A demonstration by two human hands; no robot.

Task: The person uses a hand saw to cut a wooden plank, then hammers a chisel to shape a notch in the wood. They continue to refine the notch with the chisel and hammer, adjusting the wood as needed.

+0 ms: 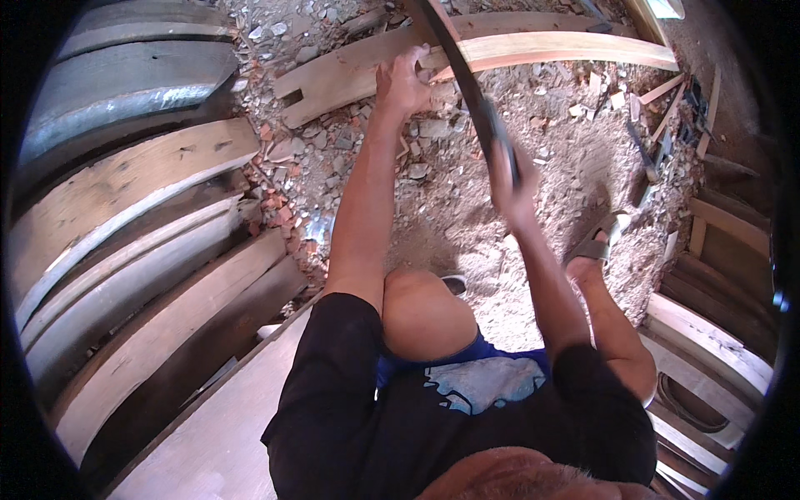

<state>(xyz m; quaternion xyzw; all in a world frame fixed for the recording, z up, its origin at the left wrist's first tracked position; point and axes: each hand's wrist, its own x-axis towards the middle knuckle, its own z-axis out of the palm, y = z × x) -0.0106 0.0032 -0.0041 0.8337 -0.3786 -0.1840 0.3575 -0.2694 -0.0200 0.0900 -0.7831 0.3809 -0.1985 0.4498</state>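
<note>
One person sits over a floor of pale sawdust and broken red brick rubble (pixel 300 179), both forearms reaching up into the head view. The left hand (pixel 402 82) lies flat with its fingers (pixel 414 58) spread and pressed down on one long pale curved wooden plank (pixel 533 48); the plank runs off to the right from under those fingertips, and its freshly cut light face begins just beside them. The right hand (pixel 508 177) is closed in a fist around the dark handle of one long dark-bladed machete (pixel 457 62). The blade rises from that fist up and to the left, and crosses the pale plank just to the right of the left fingertips, very near them; whether the edge is touching the wood there cannot be told.

A second, darker notched wooden board (pixel 333 79) lies under and to the left of the left hand, one square notch cut in its lower edge. Well away from the left fingers, at the left, about six broad curved grey-brown timber slabs (pixel 125 179) lie stacked side by side. Right of the right fist, several small wood offcuts (pixel 667 104) are scattered across the sawdust, and more curved boards (pixel 708 333) are stacked at the far right. One bare knee (pixel 421 308) sits below the two forearms, and one foot in a grey strapped sandal (pixel 593 242) rests just right of the right wrist.
</note>
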